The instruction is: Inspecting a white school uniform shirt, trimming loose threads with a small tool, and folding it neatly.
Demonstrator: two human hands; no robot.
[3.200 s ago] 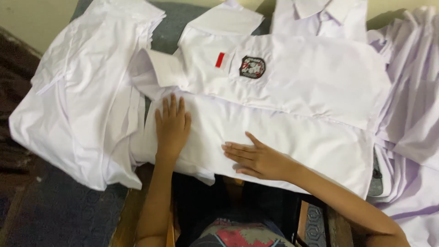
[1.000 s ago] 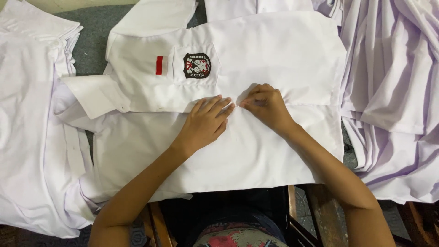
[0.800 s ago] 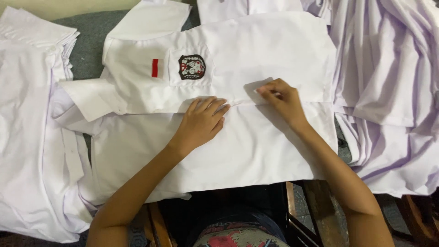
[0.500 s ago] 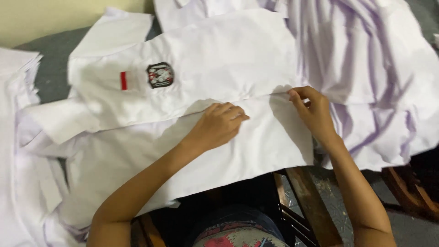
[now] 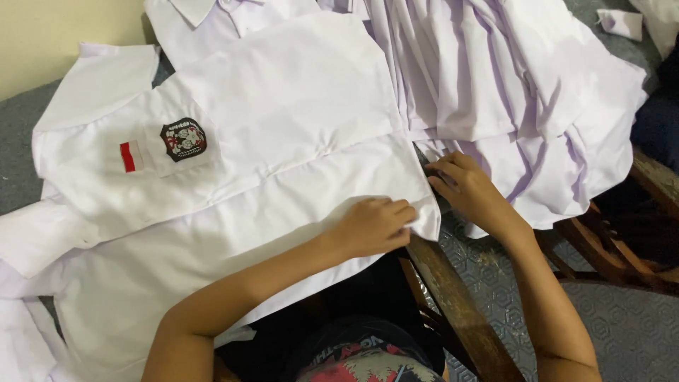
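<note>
A white shirt (image 5: 233,205) lies spread flat across the left and centre of the frame, a red-and-white patch (image 5: 128,156) and a dark crest badge (image 5: 183,139) on its chest pocket at upper left. Low in the centre, the left hand (image 5: 373,225) rests knuckles-up on the shirt's lower right corner, fingers curled and pressing the cloth, not clearly pinching it. Just beside it, the right hand (image 5: 463,185) pinches the shirt's right edge with bent fingers. A heap of white shirts (image 5: 523,99) fills the upper right, above a wooden frame (image 5: 460,311).
</note>
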